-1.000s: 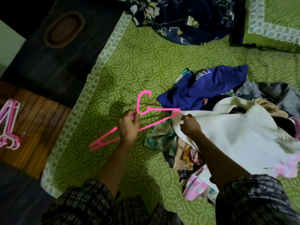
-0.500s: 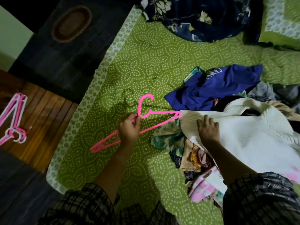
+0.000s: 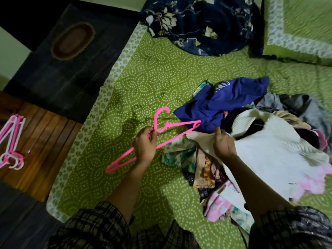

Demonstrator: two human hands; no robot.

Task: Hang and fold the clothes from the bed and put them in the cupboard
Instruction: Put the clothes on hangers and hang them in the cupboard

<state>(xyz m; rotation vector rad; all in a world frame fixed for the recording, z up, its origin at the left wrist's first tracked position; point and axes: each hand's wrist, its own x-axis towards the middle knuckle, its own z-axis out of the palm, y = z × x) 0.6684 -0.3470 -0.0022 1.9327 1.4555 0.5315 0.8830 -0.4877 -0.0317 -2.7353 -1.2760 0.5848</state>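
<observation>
My left hand (image 3: 145,146) grips a pink plastic hanger (image 3: 162,135) near its neck, holding it just above the green bedsheet (image 3: 140,83). The hanger's right tip reaches the edge of a white ribbed garment (image 3: 273,155). My right hand (image 3: 223,143) pinches that garment's left edge, close to the hanger tip. The white garment lies on top of a pile of mixed clothes (image 3: 206,169). A blue T-shirt (image 3: 228,103) sits at the back of the pile.
Several more pink and white hangers (image 3: 11,142) lie on a wooden surface left of the bed. A dark floral cloth (image 3: 201,24) and a green pillow (image 3: 301,27) lie at the bed's head. A brown oval mat (image 3: 72,41) is on the dark floor.
My right hand has gone from pressing flat on the white garment to pinching its left edge near the hanger tip. My left hand keeps hold of the hanger in about the same place.
</observation>
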